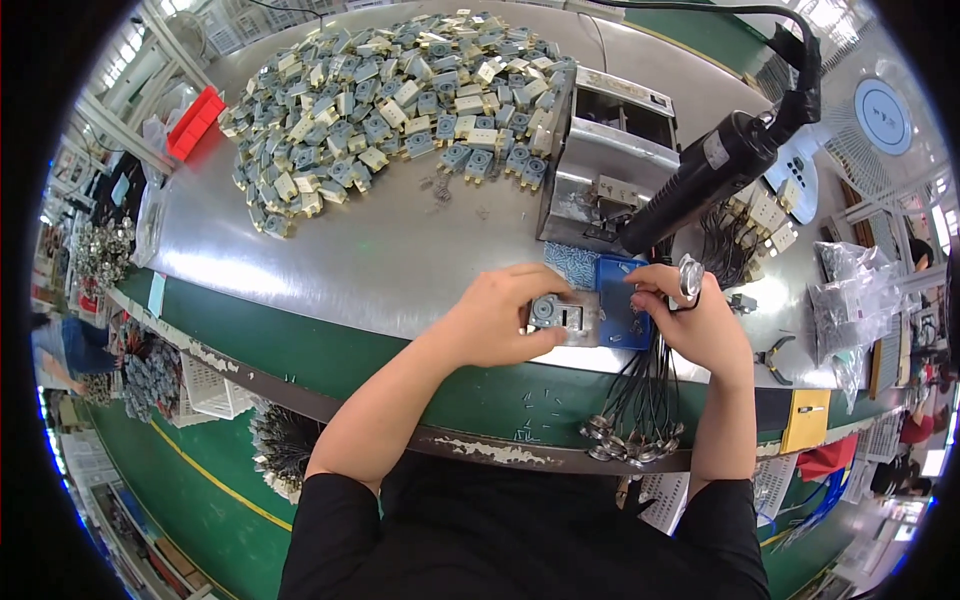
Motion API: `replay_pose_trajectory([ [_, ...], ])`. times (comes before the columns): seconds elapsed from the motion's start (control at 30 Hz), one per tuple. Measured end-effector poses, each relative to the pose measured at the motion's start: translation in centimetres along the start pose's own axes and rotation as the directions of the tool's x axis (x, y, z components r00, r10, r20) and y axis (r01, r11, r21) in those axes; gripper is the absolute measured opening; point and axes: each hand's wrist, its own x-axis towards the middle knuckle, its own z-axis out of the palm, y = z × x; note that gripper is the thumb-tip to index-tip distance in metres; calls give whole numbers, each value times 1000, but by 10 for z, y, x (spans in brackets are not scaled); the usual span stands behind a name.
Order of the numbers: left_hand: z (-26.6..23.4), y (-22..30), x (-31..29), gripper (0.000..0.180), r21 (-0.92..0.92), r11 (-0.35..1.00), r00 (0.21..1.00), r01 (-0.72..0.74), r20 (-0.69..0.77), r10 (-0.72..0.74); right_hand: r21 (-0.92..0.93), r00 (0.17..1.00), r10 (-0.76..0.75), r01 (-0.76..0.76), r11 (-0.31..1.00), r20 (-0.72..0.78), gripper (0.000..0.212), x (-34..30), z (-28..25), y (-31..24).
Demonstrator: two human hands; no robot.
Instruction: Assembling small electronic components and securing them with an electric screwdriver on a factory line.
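- Reaching in from the lower edge with both bare forearms, angled toward each other over the near side of the steel workbench (pixel 300 265).
- With the left hand (pixel 498 316), stretched rightward, fingers curved along the far side and thumb along the near side: clasping a small grey housing (pixel 545 311) between them, just left of a slotted metal plate (pixel 588 320).
- With the right hand (pixel 700 322), bent inward at the wrist, thumb and forefinger drawn close together above the shallow blue tray (pixel 614 308); cannot tell whether pinching any small part.
- Against the right fingers: a round silvery piece (pixel 690 277).
- Just beyond the right hand: a tilted black cylindrical power tool (pixel 700 180).
- Farther left: a heap of grey-and-cream housings (pixel 400 110).
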Motion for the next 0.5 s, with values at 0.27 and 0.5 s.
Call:
replay_pose_trajectory([
  [0.27,-19,-16,-6,38,-200,968,987,151,89,-136,-17,999,-7,7,1000,34,17,1,-3,-4],
  [0.5,14,-15,-4,33,-21,997,997,-69,-42,68,9,999,26,-26,1000,43,18,0,-1,-2],
])
